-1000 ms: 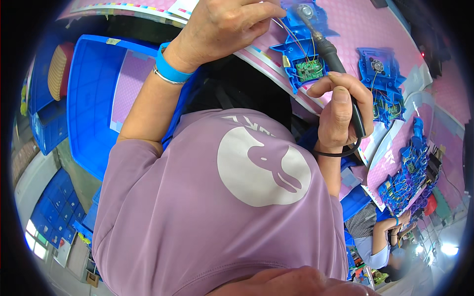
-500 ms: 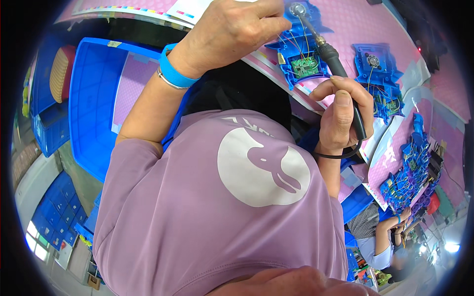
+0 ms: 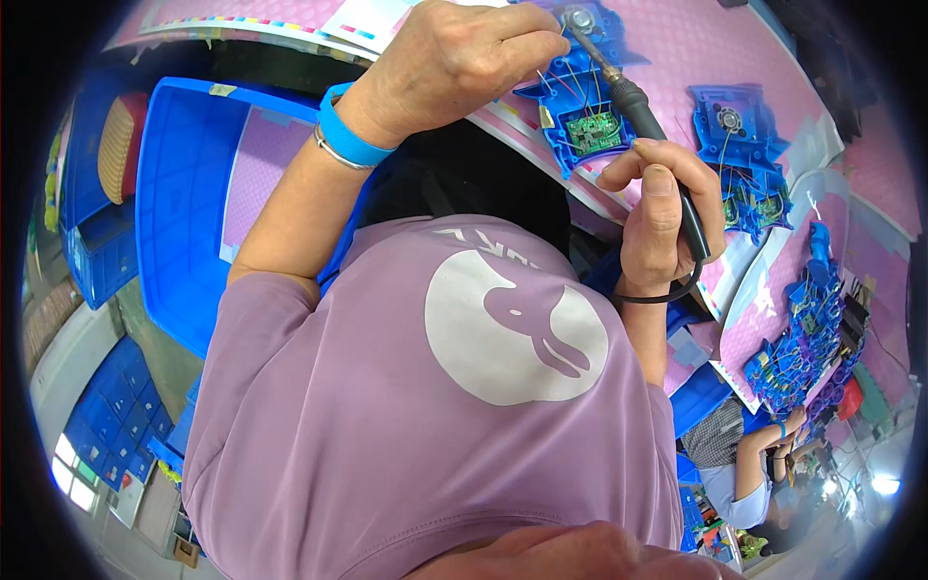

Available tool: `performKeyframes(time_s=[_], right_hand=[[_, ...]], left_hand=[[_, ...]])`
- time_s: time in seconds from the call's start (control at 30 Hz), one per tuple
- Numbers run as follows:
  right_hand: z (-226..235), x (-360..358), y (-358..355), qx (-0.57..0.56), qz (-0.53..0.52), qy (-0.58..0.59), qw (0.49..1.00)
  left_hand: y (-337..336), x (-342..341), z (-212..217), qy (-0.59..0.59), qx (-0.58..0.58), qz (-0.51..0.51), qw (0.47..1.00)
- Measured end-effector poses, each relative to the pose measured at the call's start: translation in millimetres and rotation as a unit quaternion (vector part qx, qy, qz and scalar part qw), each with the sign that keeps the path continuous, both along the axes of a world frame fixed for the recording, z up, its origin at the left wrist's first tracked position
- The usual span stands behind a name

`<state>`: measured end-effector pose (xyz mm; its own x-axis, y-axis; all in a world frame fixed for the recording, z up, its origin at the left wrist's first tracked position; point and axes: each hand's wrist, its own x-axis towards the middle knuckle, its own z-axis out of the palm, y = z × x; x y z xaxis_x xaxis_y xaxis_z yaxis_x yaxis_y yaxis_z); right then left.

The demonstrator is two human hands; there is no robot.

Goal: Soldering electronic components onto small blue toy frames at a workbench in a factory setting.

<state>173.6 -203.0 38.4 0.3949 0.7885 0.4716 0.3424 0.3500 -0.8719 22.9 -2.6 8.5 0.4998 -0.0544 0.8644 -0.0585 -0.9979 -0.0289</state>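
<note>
A soldering iron [image 3: 650, 118] with a black handle is gripped in my right hand [image 3: 667, 208], its metal tip pointing up and left. That tip is at the round metal speaker [image 3: 579, 19] in a blue plastic shell [image 3: 556, 108]; whether it touches cannot be made out. Thin wires run from the speaker end down to a green circuit board [image 3: 594, 132] in the same shell. My left hand [image 3: 474, 58] is pinched just left of the speaker, with a blue band on its wrist. What its fingertips hold is too small to name.
Right of the shell lies a second blue shell [image 3: 737, 121] with a speaker and wires. Farther right is a heap of blue parts [image 3: 795, 338], with a co-worker's arm [image 3: 759, 449] beside it. A large blue bin [image 3: 179, 222] stands at left. Printed sheets [image 3: 372, 21] lie on the pink table.
My right hand and the soldering iron have shifted slightly left and up, the tip moving left over the speaker. My left hand has hardly moved and stays pinched.
</note>
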Motion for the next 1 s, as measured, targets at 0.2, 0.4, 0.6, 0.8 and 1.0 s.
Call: performKeyframes(time_s=[0.2,0.4,0.6,0.8,1.0], right_hand=[[-1.5,0.1,0.2,0.002,-0.003,0.0,1.0],[-2.0,2.6,-1.4,0.028,0.002,0.005,1.0],[-2.5,1.6,-2.0,0.025,-0.008,0.003,1.0],[3.4,0.8,-5.3,-0.013,-0.001,-0.021,1.0],[3.0,2.6,-7.1,-0.008,-0.002,-0.026,1.0]], left_hand=[[-0.3,-0.7,0.0,0.009,-0.009,0.001,1.0],[-0.1,-2.5,-0.2,0.022,-0.013,0.005,1.0],[-0.6,-3.1,0.9,0.028,-0.02,0.002,0.999],[-1.7,-4.4,3.3,0.034,-0.036,-0.001,0.999],[-24.2,-13.9,39.8,0.164,-0.192,0.042,0.967]])
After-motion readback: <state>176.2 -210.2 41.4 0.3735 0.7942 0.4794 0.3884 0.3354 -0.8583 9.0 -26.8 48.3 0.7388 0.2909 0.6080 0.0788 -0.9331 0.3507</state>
